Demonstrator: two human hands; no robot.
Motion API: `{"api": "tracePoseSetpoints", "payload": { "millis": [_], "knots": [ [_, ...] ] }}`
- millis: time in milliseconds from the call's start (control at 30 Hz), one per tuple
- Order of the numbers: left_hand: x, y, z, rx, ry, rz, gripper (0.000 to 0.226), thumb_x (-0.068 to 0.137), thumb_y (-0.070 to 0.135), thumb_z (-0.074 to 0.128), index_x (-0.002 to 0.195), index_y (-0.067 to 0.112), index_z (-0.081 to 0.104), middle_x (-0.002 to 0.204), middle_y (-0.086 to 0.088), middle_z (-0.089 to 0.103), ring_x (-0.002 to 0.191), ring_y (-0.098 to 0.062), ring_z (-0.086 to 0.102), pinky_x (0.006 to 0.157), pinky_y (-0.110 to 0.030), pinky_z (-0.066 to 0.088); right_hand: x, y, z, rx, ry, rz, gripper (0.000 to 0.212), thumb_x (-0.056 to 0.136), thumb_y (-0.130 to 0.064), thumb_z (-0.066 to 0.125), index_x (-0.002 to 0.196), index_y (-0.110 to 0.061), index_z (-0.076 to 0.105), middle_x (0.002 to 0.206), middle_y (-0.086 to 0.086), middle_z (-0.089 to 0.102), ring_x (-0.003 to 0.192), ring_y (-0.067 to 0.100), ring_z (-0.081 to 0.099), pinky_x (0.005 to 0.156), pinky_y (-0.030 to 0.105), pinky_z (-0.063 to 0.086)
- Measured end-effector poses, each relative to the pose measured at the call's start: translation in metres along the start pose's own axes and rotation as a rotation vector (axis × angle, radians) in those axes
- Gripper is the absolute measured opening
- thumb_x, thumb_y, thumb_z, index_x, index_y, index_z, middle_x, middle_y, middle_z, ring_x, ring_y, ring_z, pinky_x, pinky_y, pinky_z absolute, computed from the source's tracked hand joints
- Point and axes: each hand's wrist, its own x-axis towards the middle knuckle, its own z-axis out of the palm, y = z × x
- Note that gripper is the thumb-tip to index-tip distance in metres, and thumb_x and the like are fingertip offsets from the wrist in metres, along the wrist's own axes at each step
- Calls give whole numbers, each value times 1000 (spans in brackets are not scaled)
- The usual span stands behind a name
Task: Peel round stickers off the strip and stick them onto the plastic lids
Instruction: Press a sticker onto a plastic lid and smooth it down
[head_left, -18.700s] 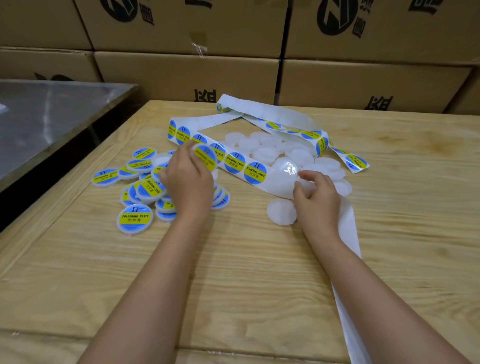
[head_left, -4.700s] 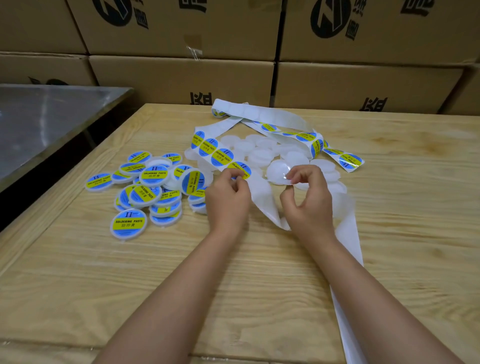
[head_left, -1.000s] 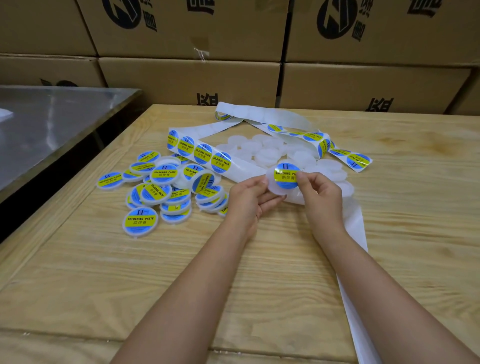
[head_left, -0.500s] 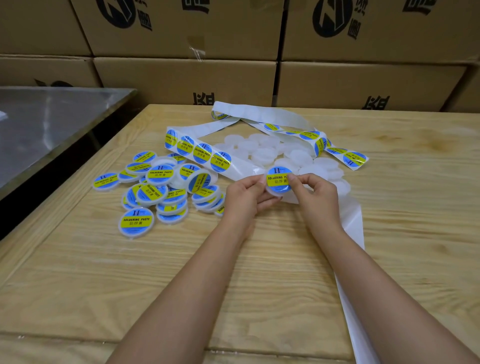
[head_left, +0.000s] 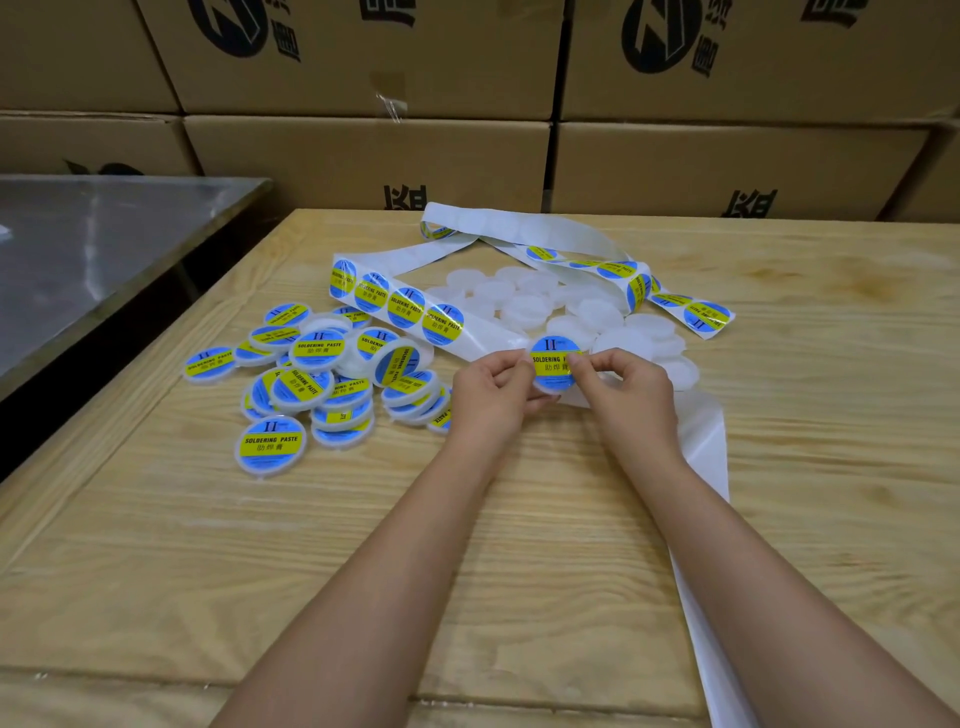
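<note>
I hold a white plastic lid (head_left: 551, 365) with a blue and yellow round sticker on it between both hands, just above the table. My left hand (head_left: 491, 392) grips its left edge; my right hand (head_left: 621, 387) presses a thumb on the sticker's right side. The white sticker strip (head_left: 400, 304) with several stickers lies behind my left hand and loops back to the right. A heap of bare white lids (head_left: 524, 301) lies behind my hands. Several stickered lids (head_left: 322, 374) are piled at the left.
The work sits on a wooden table (head_left: 260, 545). Empty strip backing (head_left: 701, 467) trails under my right forearm off the front edge. Cardboard boxes (head_left: 363, 156) are stacked behind. A metal table (head_left: 78, 260) stands at the left.
The lid with its sticker has come slightly nearer and lower between my hands. My right thumb has moved onto the sticker's face.
</note>
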Motion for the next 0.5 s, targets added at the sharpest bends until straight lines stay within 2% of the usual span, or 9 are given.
{"api": "tracePoseSetpoints", "payload": {
  "millis": [33,100,200,333,400,500],
  "knots": [
    [0,-1,1,23,17,16,15,94,7,51,83,8,61,66,0,71,66,-13,70,61,-23,57,0,0,0,-20,9,2,20,84,-32,67,67,-23,62,69,-18,61,71,-11,54,59,2,33],
    [-1,-2,2,74,37,49,12,94,6,52,84,8,60,65,1,71,67,-13,69,64,-24,58,1,1,0,-29,16,13,22,84,-33,68,66,-21,62,64,-18,59,64,-19,50,55,0,32],
    [-3,-3,3,118,46,88,12,93,6,52,85,10,60,66,1,70,69,-14,68,70,-28,59,0,2,0,-35,16,19,23,84,-33,68,66,-19,62,62,-17,58,61,-19,49,55,1,33],
    [-6,-4,5,170,45,153,12,92,7,54,85,13,62,78,-10,71,74,-17,69,78,-34,58,-1,0,1,-63,43,23,26,83,-36,68,63,-22,60,60,-17,56,61,-20,48,54,1,33],
    [-7,-5,6,201,58,193,12,91,9,56,84,16,63,80,-11,71,76,-20,69,80,-40,57,-2,-1,1,-81,79,14,27,81,-39,69,60,-25,58,58,-18,56,60,-17,50,54,1,33],
    [-10,-7,7,237,71,248,16,90,12,57,80,23,62,75,-3,71,75,-18,69,80,-43,57,-4,-1,2,-73,137,-36,26,80,-36,71,60,-24,59,60,-15,57,61,-2,53,56,8,35]
  ]
}}
